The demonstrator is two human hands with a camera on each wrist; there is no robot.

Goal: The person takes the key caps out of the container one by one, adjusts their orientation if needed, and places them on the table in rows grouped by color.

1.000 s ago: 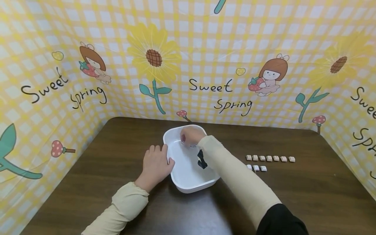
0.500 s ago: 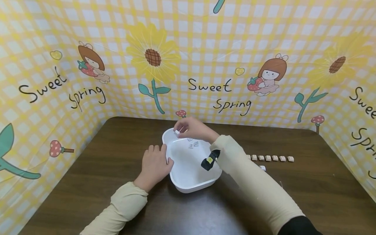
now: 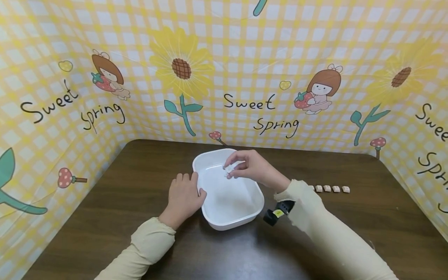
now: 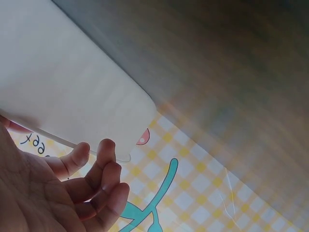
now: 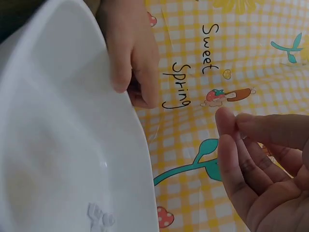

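Observation:
A white plastic basin [image 3: 227,225] stands on the brown table. My left hand [image 3: 183,200] holds its left rim, with the thumb over the edge and the fingers outside; the left wrist view shows those fingers [image 4: 107,150] bent beside the basin's wall. Over the basin's far right part, my right hand [image 3: 250,167] pinches a small white keycap [image 3: 229,169] between thumb and fingertips. From the right wrist view the fingertips [image 5: 226,118] nearly meet and hide the keycap. A few loose keycaps [image 5: 100,215] lie on the basin floor.
To the right, a row of pale keycaps [image 3: 327,189] lies on the table [image 3: 378,217], partly covered by my right sleeve [image 3: 315,210]. Yellow checked cloth [image 3: 245,70] hangs behind and at both sides.
My right hand has come up from inside the basin with a keycap, then moved to the right. The sleeve now covers more of the keycap rows. My left hand stays on the rim.

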